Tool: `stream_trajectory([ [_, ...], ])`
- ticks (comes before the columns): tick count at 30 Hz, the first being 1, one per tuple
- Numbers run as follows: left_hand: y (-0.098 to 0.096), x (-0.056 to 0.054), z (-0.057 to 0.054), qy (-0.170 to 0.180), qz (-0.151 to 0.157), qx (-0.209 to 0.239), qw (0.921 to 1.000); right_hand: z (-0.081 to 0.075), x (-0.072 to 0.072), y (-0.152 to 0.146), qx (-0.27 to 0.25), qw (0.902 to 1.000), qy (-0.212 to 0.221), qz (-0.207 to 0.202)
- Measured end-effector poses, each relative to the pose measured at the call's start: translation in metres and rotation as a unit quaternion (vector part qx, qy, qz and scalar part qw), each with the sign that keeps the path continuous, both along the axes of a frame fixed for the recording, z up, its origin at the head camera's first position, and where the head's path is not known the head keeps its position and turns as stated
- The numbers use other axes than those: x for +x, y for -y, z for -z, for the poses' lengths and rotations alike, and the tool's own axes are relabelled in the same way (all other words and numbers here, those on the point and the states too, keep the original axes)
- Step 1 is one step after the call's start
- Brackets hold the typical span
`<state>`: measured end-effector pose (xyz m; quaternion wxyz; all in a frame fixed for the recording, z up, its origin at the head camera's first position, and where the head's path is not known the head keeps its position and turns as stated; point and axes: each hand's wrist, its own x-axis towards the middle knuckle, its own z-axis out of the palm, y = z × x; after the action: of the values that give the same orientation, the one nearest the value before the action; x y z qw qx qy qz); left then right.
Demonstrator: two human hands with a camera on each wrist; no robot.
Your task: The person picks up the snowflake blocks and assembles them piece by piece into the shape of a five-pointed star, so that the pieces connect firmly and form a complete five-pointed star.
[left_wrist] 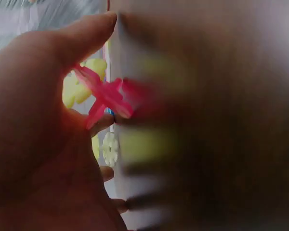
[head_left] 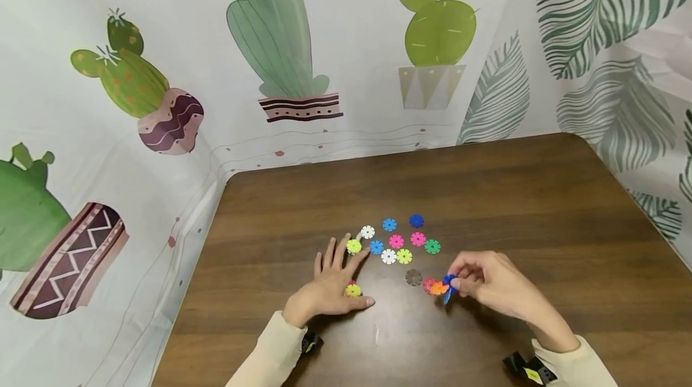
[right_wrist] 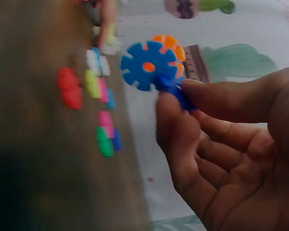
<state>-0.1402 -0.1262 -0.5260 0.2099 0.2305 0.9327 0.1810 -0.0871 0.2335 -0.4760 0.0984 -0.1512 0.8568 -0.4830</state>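
Observation:
My right hand pinches a dark blue notched disc between thumb and fingertips. Joined to that disc are a lighter blue disc and an orange disc. On the table to the left of this cluster lie a red disc and a grey-brown disc. With fingers spread and fairly straight, my left hand is at the tabletop. A yellow disc joined with pink pieces sits between its thumb and index finger. Near its fingertips is another yellow piece.
Beyond the hands, several loose discs lie in a loose group, among them a white disc, a pink disc and a green disc. The brown wooden table meets a cactus-print cloth at its far edge.

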Motion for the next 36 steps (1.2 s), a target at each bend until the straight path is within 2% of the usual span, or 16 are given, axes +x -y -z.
stream_trajectory([
  [4,-0.012,0.019,-0.005,0.008,0.016,-0.023,0.9996,0.017,0.005,0.005,-0.009,0.9969,0.065,-0.044],
  [8,-0.019,0.04,-0.008,0.014,0.028,-0.034,0.9989,0.029,0.009,0.011,-0.015,0.9939,0.087,-0.066],
  [12,-0.027,0.064,-0.008,0.011,0.051,-0.051,0.9973,0.037,0.013,0.015,0.011,0.9947,0.076,-0.068],
  [15,-0.035,0.079,-0.009,0.001,0.096,-0.061,0.9935,0.038,0.016,0.017,0.049,0.9953,0.056,-0.062],
  [18,-0.043,0.089,-0.012,0.003,0.142,-0.064,0.9878,0.037,0.02,0.019,0.084,0.9939,0.033,-0.064],
  [21,-0.047,0.095,-0.017,0.015,0.169,-0.068,0.9832,0.036,0.023,0.022,0.102,0.9912,0.021,-0.082],
  [25,-0.048,0.093,-0.027,0.02,0.196,-0.067,0.9781,0.035,0.025,0.021,0.1,0.9886,0.015,-0.111],
  [28,-0.044,0.084,-0.038,0.011,0.223,-0.05,0.9733,0.032,0.023,0.018,0.095,0.9885,0.013,-0.118],
  [30,-0.04,0.073,-0.046,0.002,0.244,-0.034,0.9691,0.029,0.021,0.015,0.09,0.9892,0.012,-0.115],
  [32,-0.033,0.061,-0.053,0.002,0.251,-0.019,0.9678,0.026,0.018,0.011,0.086,0.9902,0.009,-0.11],
  [34,-0.026,0.047,-0.059,0.002,0.245,-0.008,0.9696,0.023,0.015,0.009,0.089,0.991,0.005,-0.1],
  [36,-0.02,0.034,-0.063,0.006,0.224,0.002,0.9747,0.021,0.011,0.007,0.098,0.9915,-0.004,-0.085],
])
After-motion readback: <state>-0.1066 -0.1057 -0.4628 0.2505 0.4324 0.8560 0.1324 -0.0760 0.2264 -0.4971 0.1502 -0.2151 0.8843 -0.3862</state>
